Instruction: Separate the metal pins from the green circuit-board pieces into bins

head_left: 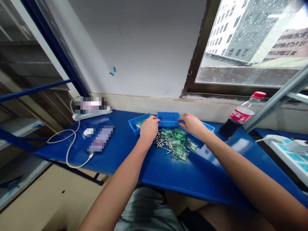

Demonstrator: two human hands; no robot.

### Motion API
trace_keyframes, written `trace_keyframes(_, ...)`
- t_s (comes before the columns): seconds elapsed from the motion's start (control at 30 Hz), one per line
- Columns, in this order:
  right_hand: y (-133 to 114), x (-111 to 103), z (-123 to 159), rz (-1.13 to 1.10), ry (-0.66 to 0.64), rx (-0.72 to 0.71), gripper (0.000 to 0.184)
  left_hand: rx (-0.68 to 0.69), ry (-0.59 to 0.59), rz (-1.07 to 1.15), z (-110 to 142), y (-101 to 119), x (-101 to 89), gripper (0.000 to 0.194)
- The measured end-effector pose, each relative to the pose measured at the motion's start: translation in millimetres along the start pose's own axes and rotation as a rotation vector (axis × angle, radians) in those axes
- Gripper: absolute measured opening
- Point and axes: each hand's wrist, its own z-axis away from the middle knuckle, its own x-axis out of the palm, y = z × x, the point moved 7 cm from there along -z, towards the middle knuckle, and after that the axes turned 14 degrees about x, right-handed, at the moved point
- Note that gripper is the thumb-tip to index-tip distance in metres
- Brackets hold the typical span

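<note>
A blue plastic bin [168, 116] stands at the back of the blue table, against the wall. My left hand [149, 127] grips its left near corner, fingers bent. At the right near corner my right hand [192, 123] pinches the rim. A second blue bin [133, 125] with small green bags in it is beside my left hand, partly covered. Behind my right wrist shows the edge of a third blue bin [209, 127]. Between my forearms lie loose black and silver metal pins [161, 140] and a heap of clear green bags [179, 142] holding small metal parts.
A cola bottle [240, 114] stands at the right beside a grey metal bar [276, 93]. A white power strip [288, 154] is at the far right. On the left lie a phone [101, 139], its white cable [72, 146] and a small white object [88, 132].
</note>
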Motion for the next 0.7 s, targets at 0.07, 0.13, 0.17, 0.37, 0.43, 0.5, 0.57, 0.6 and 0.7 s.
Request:
trace_keyframes(0.07, 0.7, 0.5, 0.6, -0.035, 0.027, -0.018, 0.033, 0.017, 0.007, 0.014, -0.3, 0.7, 0.5, 0.036)
trace_keyframes(0.13, 0.2, 0.3, 1.6, -0.049, 0.043, -0.035, 0.033, 0.026, 0.015, 0.024, -0.3, 0.8, 0.8, 0.035)
trace_keyframes(0.17, -0.2, 0.2, 2.3, -0.049, 0.047, -0.04, 0.033, 0.027, 0.019, 0.029, -0.3, 0.6, 0.9, 0.035)
trace_keyframes(0.37, -5.1, -2.7, 7.8, -0.009, 0.037, -0.03, 0.034, 0.079, 0.054, 0.013, -0.4, 2.0, 0.9, 0.035)
trace_keyframes(0.43, -10.9, -9.6, 14.6, 0.006, 0.084, -0.03, 0.036, 0.107, 0.092, 0.019, 0.3, 4.5, -1.6, 0.032)
trace_keyframes(0.5, -22.8, -20.9, 26.9, 0.026, 0.183, -0.075, 0.039, 0.15, 0.145, 0.048, 1.5, 10.1, -5.6, 0.029)
trace_keyframes(0.57, -41.0, -26.9, 44.2, -0.002, 0.204, -0.193, 0.036, 0.214, 0.197, 0.103, 2.9, 19.5, -9.8, 0.029)
trace_keyframes(0.6, -51.1, -26.5, 53.8, -0.035, 0.171, -0.269, 0.035, 0.247, 0.216, 0.139, 3.5, 25.0, -11.1, 0.029)
trace_keyframes(0.7, -77.5, -16.6, 83.0, -0.128, 0.04, -0.491, 0.029, 0.316, 0.25, 0.238, 5.4, 40.3, -12.1, 0.026)
